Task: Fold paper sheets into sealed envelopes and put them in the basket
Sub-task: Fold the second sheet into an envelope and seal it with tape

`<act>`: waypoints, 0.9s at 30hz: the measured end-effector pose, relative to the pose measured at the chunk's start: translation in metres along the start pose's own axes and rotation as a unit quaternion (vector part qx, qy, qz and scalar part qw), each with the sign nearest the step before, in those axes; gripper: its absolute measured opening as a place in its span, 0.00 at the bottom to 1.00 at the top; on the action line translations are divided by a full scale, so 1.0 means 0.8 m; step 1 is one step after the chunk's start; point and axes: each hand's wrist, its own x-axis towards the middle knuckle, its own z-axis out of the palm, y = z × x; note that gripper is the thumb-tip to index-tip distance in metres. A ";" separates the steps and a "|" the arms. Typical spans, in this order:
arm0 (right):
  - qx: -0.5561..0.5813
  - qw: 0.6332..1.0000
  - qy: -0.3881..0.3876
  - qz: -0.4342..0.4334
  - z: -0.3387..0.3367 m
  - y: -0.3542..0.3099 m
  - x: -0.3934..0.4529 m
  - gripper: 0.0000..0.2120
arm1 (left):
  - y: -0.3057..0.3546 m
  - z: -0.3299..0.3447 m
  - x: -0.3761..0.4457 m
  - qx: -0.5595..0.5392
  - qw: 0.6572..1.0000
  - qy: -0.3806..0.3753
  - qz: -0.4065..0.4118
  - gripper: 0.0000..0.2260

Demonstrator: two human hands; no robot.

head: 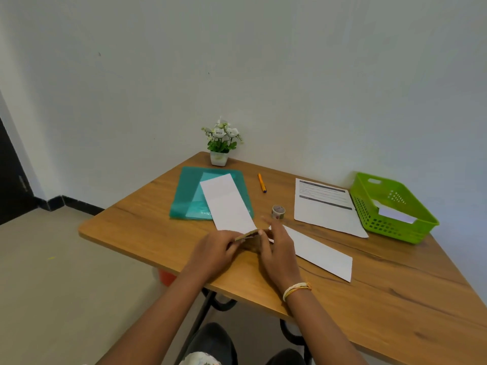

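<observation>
Both hands meet over the near middle of the wooden table (pixel 147 233). My left hand (pixel 214 250) and my right hand (pixel 278 250) pinch a small tan flat piece (pixel 247 236) between them; what it is cannot be made out. A long folded white sheet (pixel 226 204) lies just behind the hands, partly on a teal folder (pixel 184 196). A second folded white sheet (pixel 322 252) lies to the right of my right hand. The green basket (pixel 369 204) stands at the far right with a white envelope (pixel 396 214) inside.
A roll of patterned tape (pixel 278 212) stands just behind my right hand. A printed sheet (pixel 325 206) lies beside the basket, an orange pen (pixel 262 183) behind the tape, and a small potted plant (pixel 220 144) in the far corner against the wall.
</observation>
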 end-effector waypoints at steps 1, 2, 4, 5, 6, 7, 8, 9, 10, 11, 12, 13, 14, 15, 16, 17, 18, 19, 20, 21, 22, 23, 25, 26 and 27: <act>0.014 1.000 0.022 0.015 0.000 0.000 -0.001 0.16 | 0.002 0.001 0.001 -0.023 0.999 0.041 -0.017 0.09; 0.030 0.998 0.044 0.034 -0.001 0.000 -0.001 0.17 | 0.004 0.002 0.001 -0.059 0.994 0.082 -0.039 0.09; 0.070 0.993 0.059 0.073 -0.003 0.001 0.000 0.17 | 0.011 0.003 0.004 -0.190 0.965 0.155 -0.087 0.07; 0.087 0.992 0.049 0.082 -0.003 0.002 0.001 0.18 | 0.017 0.003 0.007 -0.270 0.939 0.182 -0.111 0.06; 0.092 0.992 0.028 0.084 -0.003 0.003 0.001 0.19 | 0.025 0.005 0.011 -0.343 0.908 0.197 -0.138 0.06; 0.083 0.993 -0.003 0.078 -0.001 0.003 0.000 0.21 | 0.032 0.009 0.013 -0.403 0.878 0.198 -0.168 0.07; 0.064 0.995 -0.038 0.068 0.001 0.004 0.000 0.25 | 0.038 0.015 0.015 -0.453 0.848 0.187 -0.202 0.08; 0.042 0.995 -0.070 0.054 0.004 0.005 0.000 0.28 | 0.043 0.021 0.017 -0.499 0.816 0.167 -0.237 0.08; 0.020 0.994 -0.095 0.040 0.007 0.007 0.000 0.32 | 0.047 0.026 0.018 -0.540 0.787 0.138 -0.262 0.09; 0.003 0.993 -0.112 0.035 0.009 0.009 0.000 0.36 | 0.049 0.029 0.018 -0.566 0.772 0.104 -0.268 0.11; -0.003 0.992 -0.118 0.039 0.010 0.010 0.001 0.39 | 0.050 0.032 0.019 -0.578 0.772 0.069 -0.255 0.13; 0.000 0.992 -0.114 0.046 0.010 0.011 0.002 0.40 | 0.049 0.031 0.019 -0.585 0.778 0.034 -0.228 0.14; 0.008 0.994 -0.102 0.046 0.010 0.012 0.002 0.38 | 0.047 0.030 0.018 -0.594 0.780 0.006 -0.198 0.13; 0.014 0.995 -0.087 0.041 0.010 0.014 0.001 0.32 | 0.046 0.027 0.018 -0.604 0.776 -0.014 -0.178 0.13; 0.015 0.997 -0.072 0.035 0.010 0.016 0.000 0.26 | 0.045 0.024 0.017 -0.618 0.767 -0.025 -0.172 0.15; 0.013 0.998 -0.055 0.031 0.009 0.017 -0.001 0.22 | 0.044 0.022 0.017 -0.633 0.752 -0.027 -0.181 0.18; 0.013 0.999 -0.033 0.028 0.009 0.018 -0.002 0.21 | 0.043 0.021 0.019 -0.649 0.733 -0.020 -0.200 0.20; 0.017 0.999 -0.004 0.033 0.008 0.020 -0.002 0.21 | 0.041 0.019 0.020 -0.666 0.712 -0.005 -0.224 0.21; 0.029 0.998 0.034 0.044 0.005 0.020 -0.002 0.20 | 0.039 0.019 0.021 -0.678 0.691 0.016 -0.248 0.21; 0.053 0.994 0.078 0.056 0.003 0.018 -0.001 0.18 | 0.036 0.020 0.022 -0.689 0.672 0.039 -0.269 0.21; 0.085 0.987 0.124 0.063 -0.001 0.015 -0.001 0.17 | 0.033 0.020 0.023 -0.696 0.657 0.058 -0.284 0.21; 0.106 0.979 0.165 0.054 -0.005 0.014 0.000 0.17 | 0.031 0.020 0.023 -0.702 0.645 0.073 -0.294 0.20; 0.102 0.976 0.194 0.000 -0.012 0.013 0.002 0.20 | 0.029 0.023 0.023 -0.707 0.631 0.092 -0.305 0.19; 0.094 0.981 0.167 -0.029 -0.013 0.015 0.003 0.23 | 0.030 0.023 0.024 -0.708 0.628 0.098 -0.309 0.18; 0.077 0.989 0.116 -0.046 -0.013 0.017 0.003 0.25 | 0.032 0.023 0.025 -0.709 0.623 0.103 -0.313 0.18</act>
